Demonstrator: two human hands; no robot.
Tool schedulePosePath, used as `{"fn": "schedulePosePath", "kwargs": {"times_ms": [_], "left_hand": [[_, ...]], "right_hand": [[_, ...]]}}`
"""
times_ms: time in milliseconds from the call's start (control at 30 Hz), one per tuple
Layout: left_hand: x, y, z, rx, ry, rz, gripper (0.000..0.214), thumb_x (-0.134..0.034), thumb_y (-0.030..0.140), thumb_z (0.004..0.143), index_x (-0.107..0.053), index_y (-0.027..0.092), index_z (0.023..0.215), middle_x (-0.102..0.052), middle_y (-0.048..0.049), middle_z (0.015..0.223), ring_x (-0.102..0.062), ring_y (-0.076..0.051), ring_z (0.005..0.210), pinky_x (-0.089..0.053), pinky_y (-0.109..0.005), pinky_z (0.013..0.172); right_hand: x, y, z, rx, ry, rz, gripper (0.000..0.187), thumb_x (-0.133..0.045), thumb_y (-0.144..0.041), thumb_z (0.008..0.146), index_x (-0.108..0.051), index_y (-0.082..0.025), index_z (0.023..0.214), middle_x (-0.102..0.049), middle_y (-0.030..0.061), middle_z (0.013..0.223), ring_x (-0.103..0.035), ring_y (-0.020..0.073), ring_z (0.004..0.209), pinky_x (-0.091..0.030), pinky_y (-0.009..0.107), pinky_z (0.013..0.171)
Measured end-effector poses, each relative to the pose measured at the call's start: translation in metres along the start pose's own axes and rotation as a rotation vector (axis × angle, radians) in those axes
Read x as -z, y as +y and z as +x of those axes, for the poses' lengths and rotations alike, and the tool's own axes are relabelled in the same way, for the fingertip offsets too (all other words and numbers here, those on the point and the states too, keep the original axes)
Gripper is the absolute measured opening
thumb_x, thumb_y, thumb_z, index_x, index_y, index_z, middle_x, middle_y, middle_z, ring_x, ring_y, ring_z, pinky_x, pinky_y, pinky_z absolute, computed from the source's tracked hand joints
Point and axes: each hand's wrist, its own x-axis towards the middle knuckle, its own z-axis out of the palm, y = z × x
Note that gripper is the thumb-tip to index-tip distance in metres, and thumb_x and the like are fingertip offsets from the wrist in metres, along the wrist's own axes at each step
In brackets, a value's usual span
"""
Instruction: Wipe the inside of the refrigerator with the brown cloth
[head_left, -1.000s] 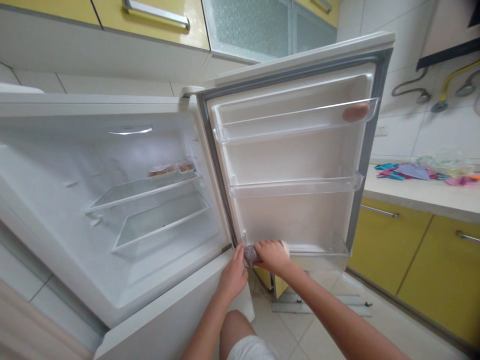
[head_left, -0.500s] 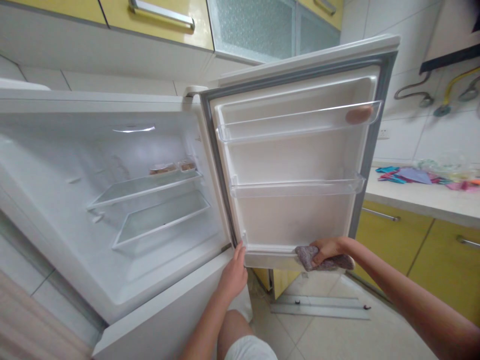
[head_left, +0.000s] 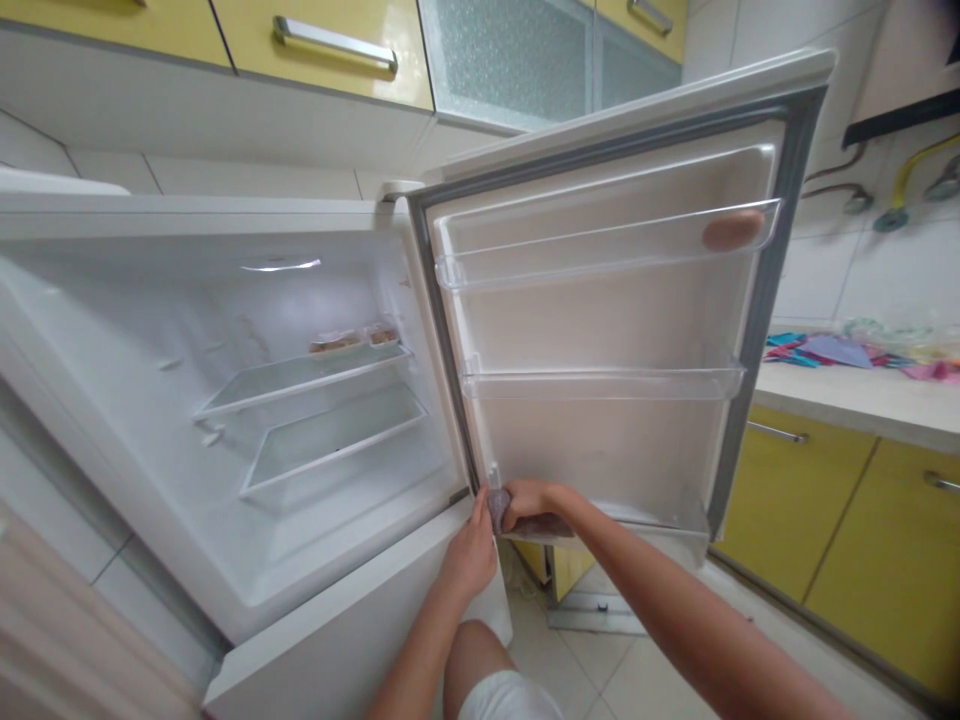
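Note:
The fridge door (head_left: pixel 600 440) stands wide open, its inner side with three clear racks facing me. My right hand (head_left: pixel 531 503) is closed on a grey cloth (head_left: pixel 501 508) and presses it against the left end of the lowest door rack (head_left: pixel 675 515). My left hand (head_left: pixel 469 555) lies on the lower corner of the fridge body beside the door hinge, fingers together and touching the door's bottom edge. An egg (head_left: pixel 732 231) sits at the right end of the top door rack.
Inside the fridge (head_left: pixel 150 330) are two glass shelves (head_left: pixel 300 375) with small food trays (head_left: pixel 351 340) at the back. Yellow cabinets (head_left: pixel 847 520) and a countertop (head_left: pixel 862 395) with colourful items (head_left: pixel 825 350) stand to the right. My bare knee (head_left: pixel 480 650) shows below.
My right hand swept the cloth from the left end of the bottom rack to its right end, then back to the left. The left hand stayed put. The view shifted slightly.

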Motion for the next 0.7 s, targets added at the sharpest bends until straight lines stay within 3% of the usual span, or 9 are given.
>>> {"fn": "schedulePosePath", "kwargs": {"times_ms": [100, 200, 333, 433, 533, 633, 700], "left_hand": [[0.001, 0.0, -0.001, -0.013, 0.005, 0.013, 0.085, -0.034, -0.001, 0.08, -0.012, 0.01, 0.161, -0.005, -0.0174, 0.173, -0.034, -0.026, 0.154, -0.038, -0.041, 0.123], [0.003, 0.002, -0.002, -0.006, 0.001, 0.025, 0.085, -0.032, -0.002, 0.081, -0.014, 0.013, 0.162, -0.007, -0.0138, 0.174, -0.034, -0.026, 0.154, -0.038, -0.04, 0.123], [0.004, 0.006, -0.001, 0.002, -0.002, 0.033, 0.083, -0.033, -0.001, 0.082, -0.016, 0.014, 0.162, -0.008, -0.0125, 0.174, -0.036, -0.026, 0.153, -0.04, -0.039, 0.121], [0.002, 0.007, 0.001, -0.003, 0.004, 0.049, 0.08, -0.032, 0.0, 0.083, -0.017, 0.01, 0.161, -0.007, -0.0139, 0.174, -0.036, -0.026, 0.153, -0.04, -0.038, 0.121], [-0.001, 0.008, 0.004, 0.006, 0.017, 0.074, 0.078, -0.03, 0.001, 0.084, -0.018, 0.01, 0.161, -0.009, -0.0135, 0.174, -0.038, -0.026, 0.152, -0.041, -0.038, 0.12], [-0.004, 0.008, 0.006, 0.018, 0.045, 0.083, 0.079, -0.031, 0.0, 0.084, -0.018, 0.012, 0.161, -0.013, -0.0131, 0.174, -0.037, -0.025, 0.152, -0.039, -0.037, 0.121], [-0.005, 0.008, 0.007, 0.011, 0.063, 0.084, 0.078, -0.031, 0.001, 0.084, -0.019, 0.011, 0.161, -0.015, -0.0146, 0.173, -0.035, -0.025, 0.154, -0.038, -0.038, 0.122]], "right_hand": [[-0.007, -0.001, -0.008, 0.036, 0.082, -0.112, 0.045, -0.075, -0.041, 0.07, -0.075, -0.019, 0.109, -0.078, 0.0058, 0.106, -0.071, 0.0243, 0.092, -0.051, 0.028, 0.075], [-0.01, 0.017, -0.042, 0.017, 0.186, -0.231, 0.048, -0.073, -0.045, 0.071, -0.072, -0.019, 0.112, -0.077, 0.0117, 0.11, -0.071, 0.0309, 0.099, -0.052, 0.035, 0.081], [-0.01, 0.057, -0.103, -0.071, 0.303, -0.336, 0.043, -0.066, -0.041, 0.077, -0.069, -0.017, 0.114, -0.076, 0.0194, 0.106, -0.072, 0.0374, 0.096, -0.053, 0.046, 0.083], [-0.016, 0.099, -0.146, -0.06, 0.462, -0.342, 0.041, -0.062, -0.039, 0.082, -0.068, -0.019, 0.117, -0.076, 0.0175, 0.108, -0.071, 0.0364, 0.101, -0.052, 0.051, 0.092], [-0.031, 0.142, -0.184, -0.02, 0.85, -0.075, 0.047, -0.059, -0.048, 0.084, -0.067, -0.02, 0.122, -0.076, 0.0143, 0.114, -0.069, 0.0333, 0.109, -0.051, 0.05, 0.1], [-0.053, 0.17, -0.223, -0.328, 1.482, 0.391, 0.065, -0.061, -0.065, 0.078, -0.069, -0.013, 0.117, -0.075, 0.0194, 0.111, -0.069, 0.0392, 0.105, -0.055, 0.058, 0.093], [-0.066, 0.18, -0.246, -0.525, 1.878, 0.689, 0.073, -0.06, -0.068, 0.079, -0.066, -0.011, 0.124, -0.072, 0.0224, 0.12, -0.066, 0.043, 0.111, -0.054, 0.064, 0.093]]}}
